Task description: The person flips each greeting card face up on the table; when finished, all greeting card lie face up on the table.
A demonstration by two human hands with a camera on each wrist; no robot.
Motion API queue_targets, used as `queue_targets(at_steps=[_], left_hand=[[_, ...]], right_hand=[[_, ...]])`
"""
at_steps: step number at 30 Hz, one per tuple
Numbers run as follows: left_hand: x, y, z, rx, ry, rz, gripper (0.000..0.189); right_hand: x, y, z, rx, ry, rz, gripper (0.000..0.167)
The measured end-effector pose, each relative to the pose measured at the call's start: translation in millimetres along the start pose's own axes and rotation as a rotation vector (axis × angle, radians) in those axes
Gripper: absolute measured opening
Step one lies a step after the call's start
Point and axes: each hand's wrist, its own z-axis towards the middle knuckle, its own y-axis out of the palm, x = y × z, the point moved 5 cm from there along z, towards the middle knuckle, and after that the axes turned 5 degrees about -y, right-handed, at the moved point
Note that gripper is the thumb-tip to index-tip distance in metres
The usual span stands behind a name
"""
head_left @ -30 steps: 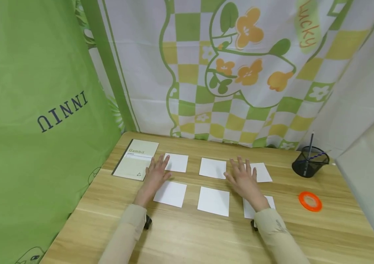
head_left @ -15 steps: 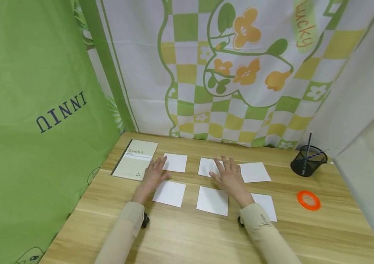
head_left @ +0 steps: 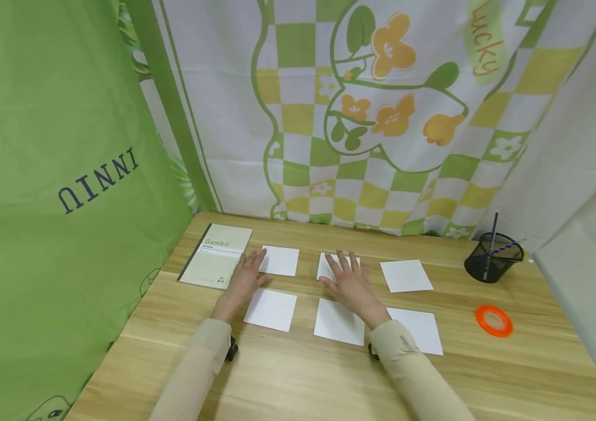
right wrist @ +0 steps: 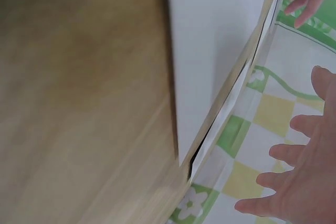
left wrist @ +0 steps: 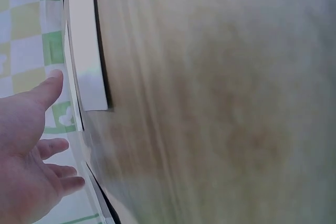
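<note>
- Nearest, beige sleeves (head_left: 187, 371) reach over the wooden table (head_left: 298, 386); the right one hides a corner of the near right card (head_left: 421, 330).
- Beyond it in the near row lie the near middle card (head_left: 332, 320) and near left card (head_left: 270, 310), both flat, white and apart.
- The right hand (head_left: 352, 286), fingers spread and holding nothing, hangs over the far middle card (head_left: 322, 270), covering much of it. The left hand (head_left: 244, 279), also loose and holding nothing, is between the notebook (head_left: 216, 257) and the far left card (head_left: 280, 261). Neither seems to touch paper (the wrist views show fingers clear of it).
- The step in hand looks like hovering over the laid-out cards; lifting any would call for lowering fingertips to a thin edge, which may be hard to catch.
- The far right card (head_left: 406, 276) lies uncovered; the orange ring (head_left: 482, 317) is right of it, out of the way.
- Furthest back are the mesh pen cup (head_left: 492, 263) and patterned curtain (head_left: 298, 117); the notebook crowds the left hand most.
</note>
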Motion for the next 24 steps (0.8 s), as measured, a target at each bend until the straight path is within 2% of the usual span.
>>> queue_targets(at_steps=[4, 11, 13, 18, 24], left_hand=[[1.9, 1.0, 2.2, 0.016, 0.030, 0.042, 0.076], [15.5, -10.8, -0.1, 0.078, 0.100, 0.012, 0.074], [13.9, -7.3, 2.5, 0.069, 0.093, 0.041, 0.075], [3.2, 7.7, 11.7, 0.015, 0.027, 0.080, 0.077], [-1.5, 14.1, 16.2, -0.022, -0.021, 0.051, 0.074]], right_hand=[[-4, 2, 5.4, -0.004, -0.016, 0.012, 0.062], [-8, 8, 18.3, -0.039, -0.021, 0.005, 0.062], [-11, 9, 22.4, -0.032, -0.027, 0.019, 0.062], [-17, 11, 31.7, -0.034, -0.042, 0.067, 0.061], [-24, 16, 40.4, -0.065, -0.057, 0.078, 0.060]])
